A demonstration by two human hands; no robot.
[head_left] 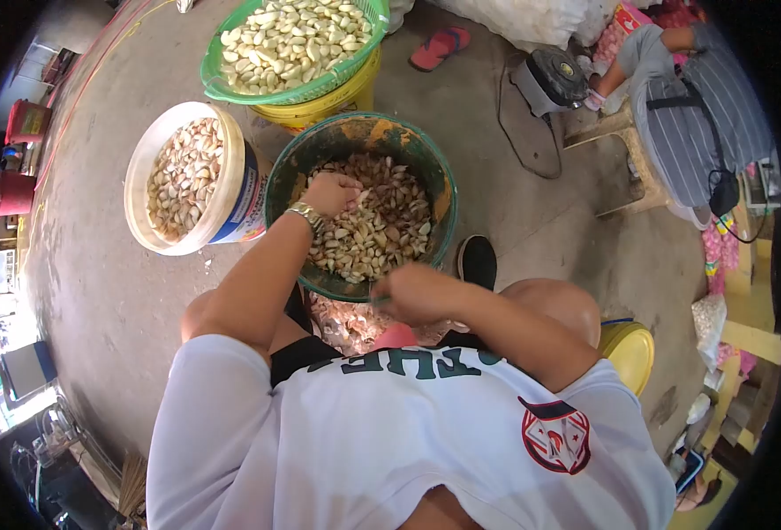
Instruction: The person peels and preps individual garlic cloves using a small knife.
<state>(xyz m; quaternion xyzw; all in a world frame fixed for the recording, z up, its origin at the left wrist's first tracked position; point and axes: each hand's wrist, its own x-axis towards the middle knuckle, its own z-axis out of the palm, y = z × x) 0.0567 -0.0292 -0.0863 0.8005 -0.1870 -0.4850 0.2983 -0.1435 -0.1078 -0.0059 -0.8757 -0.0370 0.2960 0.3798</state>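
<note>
A round green tub point(448, 190) stands between my feet, holding a heap of garlic cloves point(368, 238), some pale, some in brownish skin. My left hand point(333, 193), with a metal watch at the wrist, reaches inside it. Its fingers are bent together over the cloves, right by a pale one; whether they grip it is hidden. At the tub's near rim, my right hand point(415, 293) is curled closed and slightly blurred. A small dark green bit shows at its fingertips, too little to name. Garlic skins point(346, 322) lie on the floor below the tub.
A white bucket point(136, 190) of unpeeled cloves stands left. Beyond, a green basket point(209, 75) of peeled cloves rests on a yellow bucket point(355, 93). A seated person point(699, 106) is on a stool point(615, 146) at right, near a slipper point(441, 49) and a yellow lid point(630, 358).
</note>
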